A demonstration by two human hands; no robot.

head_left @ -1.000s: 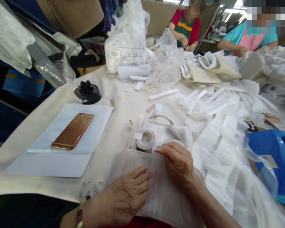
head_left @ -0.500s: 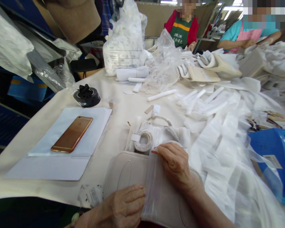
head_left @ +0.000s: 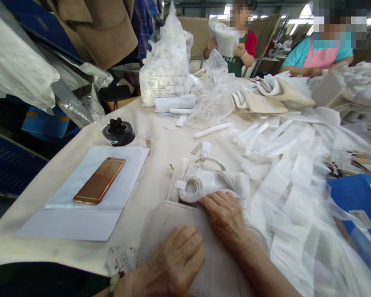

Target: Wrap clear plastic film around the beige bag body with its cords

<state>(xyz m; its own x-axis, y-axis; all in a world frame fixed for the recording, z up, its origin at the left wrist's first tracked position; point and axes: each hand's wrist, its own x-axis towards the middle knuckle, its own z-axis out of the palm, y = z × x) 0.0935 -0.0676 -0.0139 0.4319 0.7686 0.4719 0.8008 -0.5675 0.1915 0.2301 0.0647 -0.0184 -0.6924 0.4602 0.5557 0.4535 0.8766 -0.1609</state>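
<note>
A pale beige handbag (head_left: 173, 216) lies flat before me at the table's front. Down its middle runs a clear plastic strip (head_left: 205, 226), partly hidden by my hands. My right hand (head_left: 224, 214) is closed, its bent fingertips pinching the strip's top end at the bag's upper edge. Over the bag's lower front, my left hand (head_left: 182, 258) is curled like a fist; whatever its fingers hold is hidden. A rolled, wrapped strap (head_left: 191, 188) sits just beyond the bag's upper edge, with a ring-shaped handle (head_left: 212, 161) behind it.
To the left, a gold phone (head_left: 100, 180) rests on white paper sheets (head_left: 64, 225), near a black tape roll (head_left: 119, 134). Plastic sheeting (head_left: 290, 206) and a blue bin (head_left: 355, 194) are at right. A stuffed clear bag (head_left: 165, 66) stands behind; two co-workers work across the table.
My left hand has moved up and right across the bag, its fingers curling from flat to closed. My right hand stays near the top edge. One co-worker has lifted a white wrapped object.
</note>
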